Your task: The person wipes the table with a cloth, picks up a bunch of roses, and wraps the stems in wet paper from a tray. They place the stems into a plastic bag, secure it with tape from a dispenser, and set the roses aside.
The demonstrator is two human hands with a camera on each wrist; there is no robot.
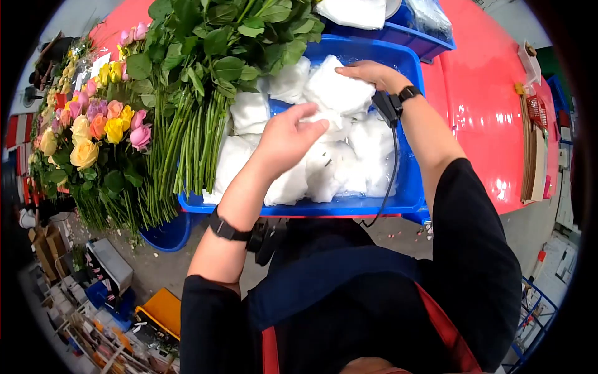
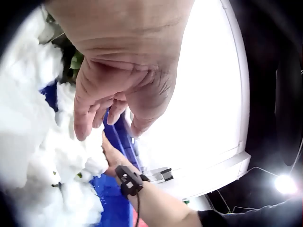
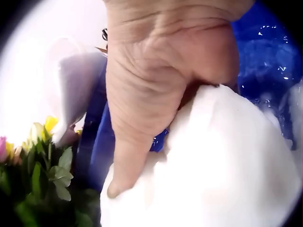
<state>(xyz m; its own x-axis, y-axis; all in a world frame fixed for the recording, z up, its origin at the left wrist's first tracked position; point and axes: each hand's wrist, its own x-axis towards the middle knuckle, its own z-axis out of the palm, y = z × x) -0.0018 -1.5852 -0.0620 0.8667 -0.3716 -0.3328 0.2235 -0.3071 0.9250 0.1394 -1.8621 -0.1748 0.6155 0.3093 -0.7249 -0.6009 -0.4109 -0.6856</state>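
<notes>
Several soaked white cotton wads lie in a shallow blue tub with water in it. My right hand grips one white wad at the tub's far right. In the right wrist view its thumb presses on the top of that wad, and the other fingers are hidden behind it. Above the middle of the tub, my left hand holds nothing, its fingers loosely bent, as the left wrist view also shows of the hand.
Leafy green rose stems lie against the tub's left side. Beyond them stand yellow, pink and peach roses. A blue crate sits behind the tub on the pink-red table cover. A cable hangs from my right wrist.
</notes>
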